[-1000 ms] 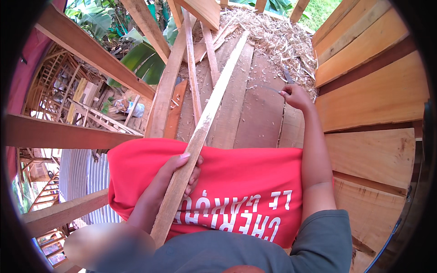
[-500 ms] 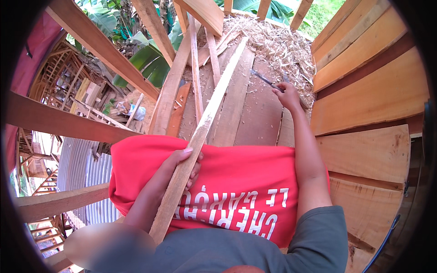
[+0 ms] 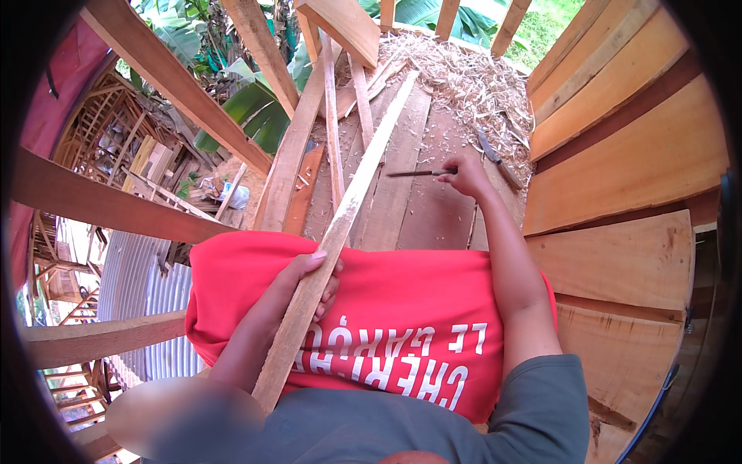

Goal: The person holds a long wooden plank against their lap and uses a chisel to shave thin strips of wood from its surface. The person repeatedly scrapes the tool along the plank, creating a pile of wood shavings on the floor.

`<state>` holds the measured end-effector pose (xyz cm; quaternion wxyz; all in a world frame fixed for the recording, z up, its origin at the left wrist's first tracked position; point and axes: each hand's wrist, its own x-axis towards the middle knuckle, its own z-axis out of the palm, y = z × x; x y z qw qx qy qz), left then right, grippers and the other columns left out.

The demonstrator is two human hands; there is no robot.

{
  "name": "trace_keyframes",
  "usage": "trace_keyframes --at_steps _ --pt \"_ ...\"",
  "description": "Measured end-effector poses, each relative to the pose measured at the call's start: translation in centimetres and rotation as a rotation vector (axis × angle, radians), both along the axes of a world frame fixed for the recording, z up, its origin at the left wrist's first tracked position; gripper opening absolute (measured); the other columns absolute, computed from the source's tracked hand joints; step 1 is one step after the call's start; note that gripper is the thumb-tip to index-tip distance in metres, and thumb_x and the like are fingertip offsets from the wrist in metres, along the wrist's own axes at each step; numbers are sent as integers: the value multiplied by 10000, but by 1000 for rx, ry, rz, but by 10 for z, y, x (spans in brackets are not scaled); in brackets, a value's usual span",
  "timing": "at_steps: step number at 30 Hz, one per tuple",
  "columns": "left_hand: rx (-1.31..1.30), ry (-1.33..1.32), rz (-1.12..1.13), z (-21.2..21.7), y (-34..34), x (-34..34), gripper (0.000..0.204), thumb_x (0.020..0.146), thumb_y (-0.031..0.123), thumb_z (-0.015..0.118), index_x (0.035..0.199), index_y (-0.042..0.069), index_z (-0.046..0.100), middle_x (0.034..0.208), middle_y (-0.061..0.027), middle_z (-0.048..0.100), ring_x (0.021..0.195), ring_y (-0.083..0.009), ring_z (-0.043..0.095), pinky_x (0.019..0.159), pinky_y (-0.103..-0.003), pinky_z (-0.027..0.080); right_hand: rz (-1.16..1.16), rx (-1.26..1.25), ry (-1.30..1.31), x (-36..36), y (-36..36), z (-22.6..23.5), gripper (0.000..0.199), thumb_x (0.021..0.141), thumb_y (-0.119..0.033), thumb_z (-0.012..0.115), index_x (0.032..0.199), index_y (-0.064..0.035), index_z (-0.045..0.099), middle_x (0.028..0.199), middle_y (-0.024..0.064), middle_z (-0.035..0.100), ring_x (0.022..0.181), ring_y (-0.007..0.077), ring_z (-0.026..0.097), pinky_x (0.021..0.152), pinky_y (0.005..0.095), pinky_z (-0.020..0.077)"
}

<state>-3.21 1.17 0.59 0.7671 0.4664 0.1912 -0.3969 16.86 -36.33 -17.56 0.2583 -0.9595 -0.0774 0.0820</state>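
Gripping a long wooden batten [image 3: 340, 224] against the lap, the left hand [image 3: 305, 290] could let it slide off the plank floor [image 3: 433, 201]; the right hand [image 3: 464, 172] pinches a thin pencil-like tool [image 3: 417, 173] that may slip.

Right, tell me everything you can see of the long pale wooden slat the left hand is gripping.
The long pale wooden slat is a narrow, flat strip of light raw timber with rough edges. It runs diagonally from low over the red cloth on the person's lap up and away to the shaving-strewn plank floor. The left hand wraps round its lower part, fingers over the top face. The right hand is apart from it.
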Motion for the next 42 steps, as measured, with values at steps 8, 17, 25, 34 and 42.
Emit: trace_keyframes --at_steps 8,17,25,34,42 --pt "19 -14 -22 0 -3 -1 449 937 498 554 1048 63 549 677 -9 488 511 -99 487 456 -210 415 -137 95 86 5 -31 -1 371 643 -103 898 989 -70 767 848 73 737 803 172 679 752 314 536" --pt "15 -11 -23 1 -2 -1 452 938 503 555 1046 65 555 674 -7 490 514 -97 493 455 -212 413 23 117 220 4 -63 6 317 703 -109 873 984 -22 755 878 106 747 809 182 692 769 318 537" --pt "18 -18 -13 4 -2 -4 451 935 504 560 1048 67 555 673 -5 493 518 -95 499 454 -207 419 -333 144 -36 11 -86 -2 319 797 -192 818 1076 -56 747 923 108 754 852 178 699 780 318 534" --pt "43 -12 -13 3 -1 -4 448 932 504 564 1049 72 556 678 -2 495 516 -93 501 453 -208 422 -563 -32 -181 13 -61 4 324 751 -89 833 1065 -58 758 939 82 758 863 164 692 799 321 537" --pt "79 -27 28 9 -9 -3 432 949 464 512 1010 36 517 632 -10 462 467 -91 468 438 -201 381 226 39 496 2 -65 12 300 778 -49 805 1074 -79 767 925 76 759 831 150 678 779 312 532"
